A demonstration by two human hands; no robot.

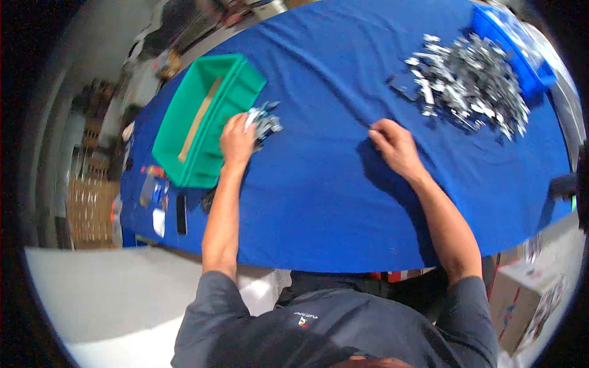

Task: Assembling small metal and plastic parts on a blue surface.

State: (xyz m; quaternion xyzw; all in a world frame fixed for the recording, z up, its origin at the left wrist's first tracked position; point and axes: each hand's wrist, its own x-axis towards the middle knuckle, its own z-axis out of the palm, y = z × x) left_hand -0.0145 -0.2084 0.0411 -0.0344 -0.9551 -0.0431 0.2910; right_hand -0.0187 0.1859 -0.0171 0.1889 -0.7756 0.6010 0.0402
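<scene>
My left hand [237, 142] is beside the green bin, its fingers closed at the edge of a small heap of shiny metal pieces [266, 121]. A pale, silvery piece shows at its fingertips; blur hides its exact shape. Over the middle right of the blue cloth, my right hand [396, 147] is curled, thumb against the fingers. What it holds, if anything, is hidden. Farther right lies a large heap of similar flat, silver-grey metal pieces [472, 80], well apart from the right hand.
The green bin [236, 92] stands at the left with a tan strip inside. A blue bin [515, 46] with clear plastic in it sits behind the large heap. A black phone [181, 214] lies near the front left edge. Below right is a cardboard box [521, 300].
</scene>
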